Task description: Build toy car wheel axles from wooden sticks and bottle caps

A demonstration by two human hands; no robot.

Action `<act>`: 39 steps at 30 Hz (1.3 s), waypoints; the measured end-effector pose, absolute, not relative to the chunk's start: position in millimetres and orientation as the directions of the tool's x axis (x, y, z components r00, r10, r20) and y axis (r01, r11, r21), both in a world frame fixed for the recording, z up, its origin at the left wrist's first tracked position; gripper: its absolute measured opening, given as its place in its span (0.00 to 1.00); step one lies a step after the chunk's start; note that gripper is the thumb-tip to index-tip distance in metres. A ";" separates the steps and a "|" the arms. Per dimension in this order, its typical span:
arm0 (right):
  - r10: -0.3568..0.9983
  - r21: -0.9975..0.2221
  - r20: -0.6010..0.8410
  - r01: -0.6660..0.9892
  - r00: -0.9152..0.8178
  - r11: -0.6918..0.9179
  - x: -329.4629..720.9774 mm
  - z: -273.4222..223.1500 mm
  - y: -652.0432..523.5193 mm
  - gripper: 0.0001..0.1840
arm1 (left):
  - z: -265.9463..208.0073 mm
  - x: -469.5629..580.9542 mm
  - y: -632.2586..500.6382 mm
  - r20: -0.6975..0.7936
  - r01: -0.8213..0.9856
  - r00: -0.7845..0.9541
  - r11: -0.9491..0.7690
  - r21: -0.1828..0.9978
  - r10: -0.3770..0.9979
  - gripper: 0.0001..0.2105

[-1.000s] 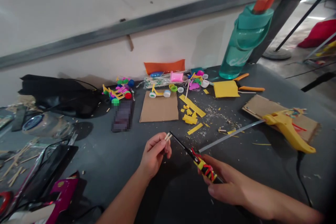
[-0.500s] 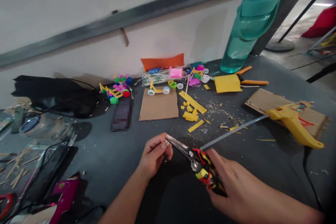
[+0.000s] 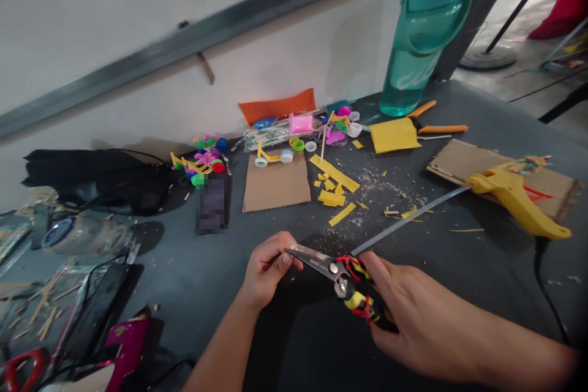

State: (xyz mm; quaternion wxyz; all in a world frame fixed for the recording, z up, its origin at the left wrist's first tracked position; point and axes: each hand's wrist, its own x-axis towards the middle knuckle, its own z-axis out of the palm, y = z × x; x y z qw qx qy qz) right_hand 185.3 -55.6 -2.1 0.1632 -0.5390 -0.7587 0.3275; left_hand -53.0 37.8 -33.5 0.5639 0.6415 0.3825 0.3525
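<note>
My right hand [image 3: 408,303] grips the black, yellow and red handles of a pair of heavy scissors [image 3: 333,267], whose metal blades point left. Their tips reach the fingers of my left hand [image 3: 264,269], which is closed in a pinch. Whatever lies between those fingertips is too small and covered to make out. Beyond the hands are yellow cut strips [image 3: 342,214] and small yellow scraps [image 3: 331,197]. A cardboard square [image 3: 275,187] bears a little yellow frame with white bottle-cap wheels [image 3: 261,162].
A yellow glue gun [image 3: 509,193] with a long glue stick lies on cardboard at right. Behind stand a teal bottle [image 3: 408,55] and orange-handled pliers [image 3: 443,129]. At left are a dark phone [image 3: 212,205], a clear jar [image 3: 87,234], wooden sticks [image 3: 46,300] and a magenta tool [image 3: 126,349].
The scissor blades are closer together at the left fingertips, and the pale bit seen there earlier is out of sight. The view has shifted slightly; both hands stay in nearly the same place.
</note>
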 end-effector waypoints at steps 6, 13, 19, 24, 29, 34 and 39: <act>0.918 -0.531 -0.121 0.806 -0.377 0.261 184.6 -9.5 -57.1 0.24 | -32.1 -50.2 36.8 0.075 0.105 0.483 -0.143 0.984 0.872 0.18; 0.913 -0.577 -0.094 0.769 -0.396 0.275 184.7 -3.3 -51.6 0.24 | -31.2 -50.2 38.8 0.124 0.082 0.481 -0.186 0.979 0.868 0.18; 0.918 -0.622 -0.117 0.748 -0.379 0.230 185.5 -2.4 -51.7 0.24 | -26.6 -51.0 41.4 0.172 0.085 0.539 -0.257 0.963 0.824 0.16; 0.927 -0.619 -0.148 0.764 -0.345 0.186 185.0 -7.6 -53.6 0.21 | -27.4 -51.3 42.4 0.160 0.126 0.547 -0.270 0.954 0.822 0.16; 0.963 -0.614 -0.084 0.775 -0.254 0.151 180.6 -8.1 -49.9 0.23 | -28.8 -48.0 48.2 0.136 0.199 0.454 -0.249 0.948 0.881 0.16; 0.996 -0.469 0.067 0.878 -0.066 0.090 183.2 -8.9 -31.7 0.28 | -30.2 -43.1 52.2 0.054 0.196 0.300 -0.117 0.974 0.952 0.16; 0.994 -0.279 0.068 0.958 0.081 -0.059 190.6 -1.5 -3.5 0.28 | -35.8 -38.4 49.3 0.041 0.203 0.200 -0.082 0.976 0.979 0.16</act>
